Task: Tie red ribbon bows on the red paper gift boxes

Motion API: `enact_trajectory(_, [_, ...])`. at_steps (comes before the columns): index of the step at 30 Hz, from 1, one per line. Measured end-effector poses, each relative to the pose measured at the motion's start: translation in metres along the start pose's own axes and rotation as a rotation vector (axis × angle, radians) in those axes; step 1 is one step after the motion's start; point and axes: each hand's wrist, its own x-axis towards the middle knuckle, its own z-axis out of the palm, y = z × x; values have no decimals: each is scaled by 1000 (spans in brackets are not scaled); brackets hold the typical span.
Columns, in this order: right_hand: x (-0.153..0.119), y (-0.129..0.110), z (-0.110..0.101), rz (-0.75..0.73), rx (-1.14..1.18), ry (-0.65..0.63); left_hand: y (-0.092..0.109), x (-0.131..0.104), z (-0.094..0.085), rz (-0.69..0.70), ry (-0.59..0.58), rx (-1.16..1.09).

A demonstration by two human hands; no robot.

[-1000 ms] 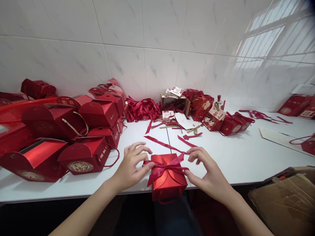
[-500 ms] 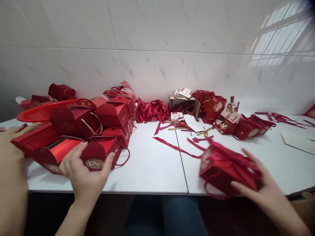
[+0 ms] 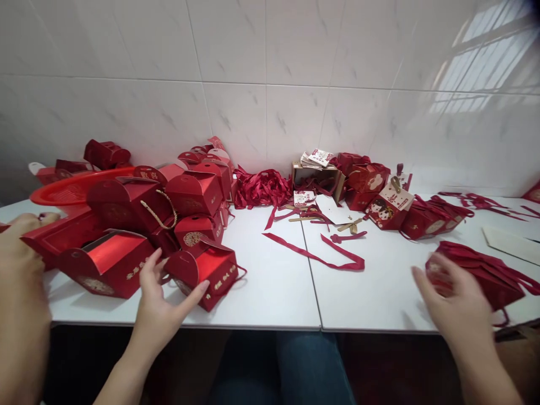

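Note:
My left hand (image 3: 166,306) grips a small red gift box (image 3: 206,270) by its side, fingers at the left end and thumb on the front. The box is tilted and has a cord handle at its right. On the right, my right hand (image 3: 458,306) is blurred, with thumb and fingers apart and nothing between them. Just behind it a red box tied with a ribbon bow (image 3: 491,278) rests on the table. A loose red ribbon (image 3: 312,257) lies on the table between my hands.
Another person's hand (image 3: 25,247) is at the far left beside stacked red boxes (image 3: 122,205) and a red plastic basket (image 3: 80,188). A ribbon heap (image 3: 261,188), a cardboard box (image 3: 337,191) and a picture box (image 3: 386,211) stand along the wall.
My left hand has drawn the gift box right, away from the stack. My right hand has moved the ribboned box to the right and let go of it.

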Motion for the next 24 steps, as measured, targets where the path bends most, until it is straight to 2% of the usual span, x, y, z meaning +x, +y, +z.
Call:
enact_trajectory(4, [18, -28, 42, -87, -33, -239, 19, -22, 21, 31, -265, -172])
enact_trajectory(8, [36, -50, 98, -158, -48, -368, 28, -36, 43, 62, -471, -285])
enact_trajectory(11, [47, -63, 134, -134, -42, -424, 31, -40, 55, 83, -546, -350])
enact_trajectory(14, [53, -68, 156, -73, 14, -436, 32, -40, 62, 63, -567, -419])
enact_trajectory(17, [56, -65, 159, -32, 153, -412, 36, -36, 67, 64, -604, -516])
enact_trajectory(19, [60, -64, 151, -13, 289, -372, 40, -33, 69, 58, -652, -586])
enact_trajectory(22, [71, -69, 120, -5, 546, -246, 48, -28, 74, 11, -748, -684])
enact_trajectory(24, [83, -75, 83, -23, 715, -110, 51, -27, 79, -13, -808, -731])
